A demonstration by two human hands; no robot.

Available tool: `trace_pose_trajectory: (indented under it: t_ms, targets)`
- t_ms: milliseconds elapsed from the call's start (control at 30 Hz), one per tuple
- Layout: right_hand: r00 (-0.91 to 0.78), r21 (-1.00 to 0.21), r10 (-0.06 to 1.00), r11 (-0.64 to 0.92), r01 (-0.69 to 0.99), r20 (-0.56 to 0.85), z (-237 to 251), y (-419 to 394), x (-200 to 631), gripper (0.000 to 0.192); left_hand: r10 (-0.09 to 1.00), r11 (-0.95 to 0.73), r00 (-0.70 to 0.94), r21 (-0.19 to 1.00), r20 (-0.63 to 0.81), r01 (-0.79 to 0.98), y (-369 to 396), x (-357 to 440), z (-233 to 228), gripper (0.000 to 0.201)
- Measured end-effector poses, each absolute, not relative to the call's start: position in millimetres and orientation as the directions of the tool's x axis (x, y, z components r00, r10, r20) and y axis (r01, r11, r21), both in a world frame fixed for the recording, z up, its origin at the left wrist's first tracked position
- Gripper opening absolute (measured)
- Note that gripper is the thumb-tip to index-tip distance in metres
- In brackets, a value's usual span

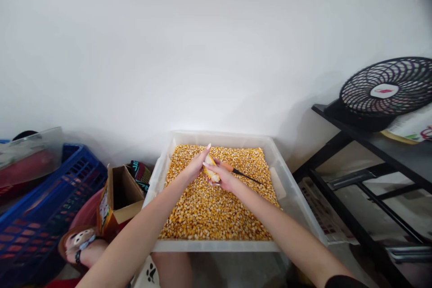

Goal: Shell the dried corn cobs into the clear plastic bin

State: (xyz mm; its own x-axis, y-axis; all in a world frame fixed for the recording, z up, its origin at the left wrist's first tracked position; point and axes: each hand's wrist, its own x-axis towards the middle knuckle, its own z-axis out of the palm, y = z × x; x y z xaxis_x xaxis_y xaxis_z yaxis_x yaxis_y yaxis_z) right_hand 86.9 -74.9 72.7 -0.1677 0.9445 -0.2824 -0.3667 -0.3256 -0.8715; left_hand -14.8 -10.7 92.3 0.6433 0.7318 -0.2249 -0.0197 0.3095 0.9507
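A partly stripped corn cob (212, 174), with pale bare core and some yellow kernels, is between my two hands over the bin. My right hand (222, 176) is closed around its lower part, thumb laid across it. My left hand (195, 165) presses on the cob from the left side, its fingers partly hidden behind it. Just beyond my right hand, a tool with an orange handle (227, 167) and a dark thin shaft rests on the loose corn kernels (216, 216). The kernels spread across a translucent plastic bin (216, 246).
On the right, a black fan (384, 90) stands on a dark metal-framed table (357, 144). A blue plastic basket (30, 216) and an open cardboard box (126, 193) are at the left. A white wall (216, 54) rises behind the bin.
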Motion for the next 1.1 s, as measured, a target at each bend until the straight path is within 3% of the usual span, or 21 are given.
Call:
trace_pose_trajectory:
  t_ms: [100,233,300,400,500,567,733,867,1100]
  targets:
    - [-0.122,-0.856,0.945,-0.326,-0.401,-0.302,77.1,-69.6,96.2,0.037,0.795,0.289,0.58,0.952,-0.181,-0.098,-6.5,-15.2,92.2,0.058]
    - [0.203,-0.905,0.95,-0.139,-0.401,-0.236,82.7,-60.2,116.7,0.036,0.906,0.151,0.409,0.985,-0.105,-0.083,-2.5,-14.6,91.3,0.05]
    - [0.35,-0.931,0.918,-0.05,-0.361,-0.185,82.8,-57.1,125.5,0.038,0.881,0.094,0.466,0.996,-0.084,0.001,-4.6,-13.8,92.4,0.047]
    - [0.46,-0.956,0.88,0.028,-0.291,-0.114,81.5,-56.2,131.6,0.04,0.76,0.069,0.633,0.987,-0.146,0.146,-13.9,-13.3,97.2,0.045]
    - [0.435,-0.979,0.897,0.013,-0.204,-0.078,81.1,-58.4,129.3,0.041,0.59,0.104,0.774,0.972,-0.23,0.209,-25.1,-13.6,102.2,0.042]
    - [0.381,-0.99,0.924,0.024,-0.142,-0.032,80.6,-59.2,124.9,0.039,0.547,0.097,0.806,0.973,-0.226,0.207,-30.4,-12.6,102.4,0.041]
    - [0.339,-0.997,0.938,0.077,-0.002,0.072,72.5,-56.7,113.2,0.046,0.665,-0.018,0.727,0.97,-0.168,0.241,-36.6,-4.0,89.9,0.038]
    - [0.381,-0.992,0.919,0.071,0.104,0.106,65.5,-59.0,109.3,0.05,0.701,-0.073,0.701,0.965,-0.129,0.25,-41.8,3.0,78.1,0.044]
    - [0.413,-0.931,0.891,0.029,0.364,0.189,62.2,-67.9,109.5,0.05,0.815,-0.115,0.558,0.898,-0.159,0.424,-48.7,5.3,72.9,0.039]
